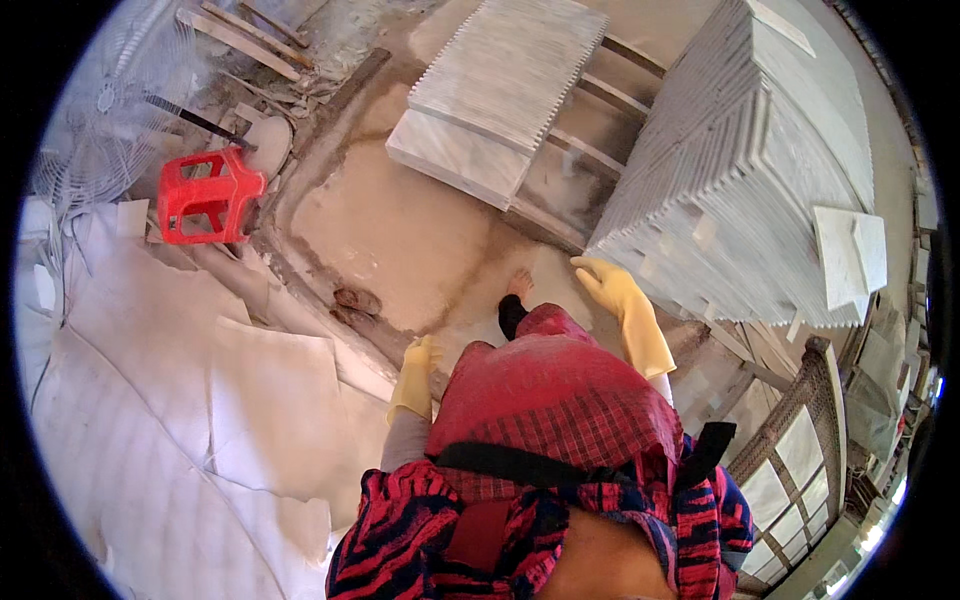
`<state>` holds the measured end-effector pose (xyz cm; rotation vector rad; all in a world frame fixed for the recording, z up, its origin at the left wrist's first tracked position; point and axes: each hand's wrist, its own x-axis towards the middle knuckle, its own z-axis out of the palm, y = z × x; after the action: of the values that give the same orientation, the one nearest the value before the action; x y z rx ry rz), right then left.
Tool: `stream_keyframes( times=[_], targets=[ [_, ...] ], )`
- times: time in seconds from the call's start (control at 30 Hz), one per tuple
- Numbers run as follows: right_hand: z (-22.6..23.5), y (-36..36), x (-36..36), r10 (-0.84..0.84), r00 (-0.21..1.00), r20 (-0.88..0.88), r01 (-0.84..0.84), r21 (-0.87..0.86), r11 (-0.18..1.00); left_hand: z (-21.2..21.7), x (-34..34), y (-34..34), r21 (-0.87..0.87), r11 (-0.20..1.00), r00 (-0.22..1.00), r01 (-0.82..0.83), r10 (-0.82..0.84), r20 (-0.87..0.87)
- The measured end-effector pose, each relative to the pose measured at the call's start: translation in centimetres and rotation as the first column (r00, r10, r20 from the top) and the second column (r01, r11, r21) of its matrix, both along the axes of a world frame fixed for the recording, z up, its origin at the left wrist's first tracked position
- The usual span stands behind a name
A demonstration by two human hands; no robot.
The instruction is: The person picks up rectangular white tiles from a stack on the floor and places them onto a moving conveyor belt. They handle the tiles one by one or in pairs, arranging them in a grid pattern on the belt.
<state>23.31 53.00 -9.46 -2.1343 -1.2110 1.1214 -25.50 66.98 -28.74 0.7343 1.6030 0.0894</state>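
Observation:
Both of my hands wear yellow rubber gloves. My right hand [608, 288] is stretched forward with its fingers extended and holds nothing visible. It is nearest to the bottom corner of a tall leaning stack of grey-white stone slabs [740, 190]; I cannot tell if the fingertips touch it. My left hand [422, 352] hangs beside my red apron [560, 390], its fingers loosely bent and partly apart, with nothing seen in them. Ahead lies a lower stack of pale slabs [505, 75], its slab edges forming a ridged side.
A red plastic stool [208, 196] stands at the left near a large fan [105, 95]. White sheets [270, 400] cover the left side. Wooden beams [590, 155] run between the stacks. Dark shoes [357, 300] lie on the wet floor. A lattice frame [800, 450] is at the right.

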Motion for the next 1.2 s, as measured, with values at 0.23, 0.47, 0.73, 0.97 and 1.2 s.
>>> stream_keyframes(
  times=[0.23,0.47,0.73,0.97,1.2],
  targets=[
    [-1.9,5.9,3.4,-0.054,0.996,-0.065,0.051,-0.049,0.997,-4.7,2.2,10.2,0.182,0.891,0.877,0.415,-0.34,-0.339],
    [-4.6,12.3,4.9,-0.009,1.0,-0.013,0.007,-0.142,0.99,-0.9,11.3,20.8,0.076,0.98,0.979,0.185,-0.177,-0.101],
    [-8.6,20.6,2.4,-0.08,0.995,-0.055,0.067,-0.213,0.975,-11.0,6.0,34.2,0.106,0.867,0.805,0.487,-0.399,-0.44],
    [-20.1,28.4,-0.2,-0.551,0.829,-0.09,0.427,-0.533,0.73,-11.4,18.4,51.2,0.192,0.544,0.517,0.817,-0.544,-0.661],
    [-36.5,36.2,0.1,-0.872,0.482,-0.085,0.807,-0.344,0.48,-18.4,25.8,64.9,0.331,0.234,0.404,0.914,-0.46,-0.791]
  ],
)
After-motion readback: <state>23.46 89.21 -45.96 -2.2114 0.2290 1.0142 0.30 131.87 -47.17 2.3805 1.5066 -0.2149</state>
